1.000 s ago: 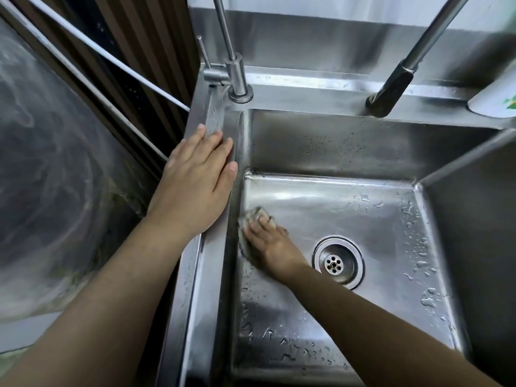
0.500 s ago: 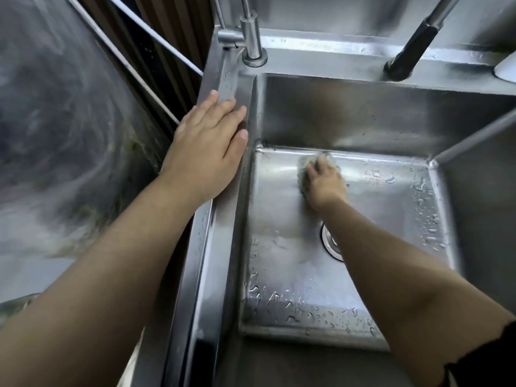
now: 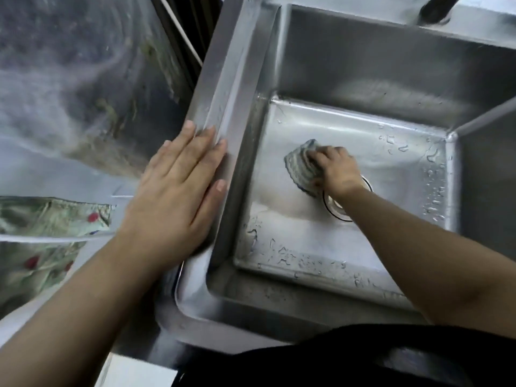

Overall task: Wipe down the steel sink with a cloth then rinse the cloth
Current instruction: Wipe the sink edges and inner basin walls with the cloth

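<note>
Cloth (image 3: 303, 169) lies on the sink (image 3: 321, 241) floor beside the drain (image 3: 339, 209), pressed under the right hand (image 3: 336, 170), fingers curled over it (soft, wet, best bunched), while the left hand (image 3: 178, 191) rests flat and empty on the rim.

A kitchen: steel sink (image 3: 240, 79) with drain (image 3: 339, 210) and faucet (image 3: 435, 9).

Single head cam, looking steeply down into the sink (image 3: 363, 65), close range; frame motion-blurred, tilted.
</note>
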A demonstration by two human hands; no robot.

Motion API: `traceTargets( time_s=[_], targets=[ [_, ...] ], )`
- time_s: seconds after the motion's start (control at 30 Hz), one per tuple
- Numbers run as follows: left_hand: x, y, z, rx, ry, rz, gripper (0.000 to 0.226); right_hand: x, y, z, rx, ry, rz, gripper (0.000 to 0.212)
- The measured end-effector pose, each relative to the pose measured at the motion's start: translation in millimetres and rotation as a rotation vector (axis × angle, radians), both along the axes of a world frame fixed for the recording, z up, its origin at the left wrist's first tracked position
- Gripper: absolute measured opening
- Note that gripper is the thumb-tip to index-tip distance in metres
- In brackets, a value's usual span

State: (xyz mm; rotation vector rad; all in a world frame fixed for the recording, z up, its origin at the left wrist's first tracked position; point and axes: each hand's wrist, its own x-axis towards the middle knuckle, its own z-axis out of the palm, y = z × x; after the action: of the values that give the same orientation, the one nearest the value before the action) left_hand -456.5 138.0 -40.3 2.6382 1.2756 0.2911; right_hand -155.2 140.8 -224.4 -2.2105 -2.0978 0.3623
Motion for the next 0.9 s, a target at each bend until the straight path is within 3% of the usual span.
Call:
traceTargets(
  time_s=[0.1,0.23,0.33,0.4,0.5,0.57,0.63,0.7,0.8,0.9],
  targets=[
    [-5.8,-16.5,1.6,-0.011,0.013,0.018,0.052,-53.3,-6.4,4.3,-0.120,0.095,0.122,0.043],
    [-12.5,-32.4,-5.0,-0.030,0.042,0.028,0.053,-118.6,-67.3,7.1,-0.207,0.299,0.650,0.025],
    [-12.9,-34.4,-8.6,-0.001,0.049,0.024,0.052,-94.6,-66.8,0.2,-0.208,0.291,1.023,0.014],
    [-13.5,-33.6,-9.4,0.007,0.049,0.022,0.052,-61.0,-43.1,-4.2,-0.203,0.248,0.998,0.028],
    [-13.4,-33.2,-9.9,0.016,0.050,0.023,0.052,-25.0,-9.1,-0.3,-0.122,0.147,0.480,0.034],
    [-12.7,-33.5,-10.5,0.016,0.044,0.019,0.051,-34.6,-2.0,5.1,-0.190,0.098,0.252,0.041],
    [-13.0,-32.9,-10.7,0.016,0.043,0.015,0.051,-63.0,-9.8,15.8,-0.269,0.160,0.276,0.034],
    [-13.2,-33.1,-10.3,0.016,0.052,0.013,0.052,-85.9,-36.4,11.9,-0.229,0.267,0.506,0.024],
    [-13.0,-33.1,-10.9,0.009,0.075,0.006,0.053,-77.5,-73.3,6.1,-0.344,0.184,0.887,0.026],
    [-12.3,-34.3,-11.8,-0.006,0.096,0.004,0.054,-49.7,-85.2,23.8,-0.597,0.094,0.844,0.043]
  ],
)
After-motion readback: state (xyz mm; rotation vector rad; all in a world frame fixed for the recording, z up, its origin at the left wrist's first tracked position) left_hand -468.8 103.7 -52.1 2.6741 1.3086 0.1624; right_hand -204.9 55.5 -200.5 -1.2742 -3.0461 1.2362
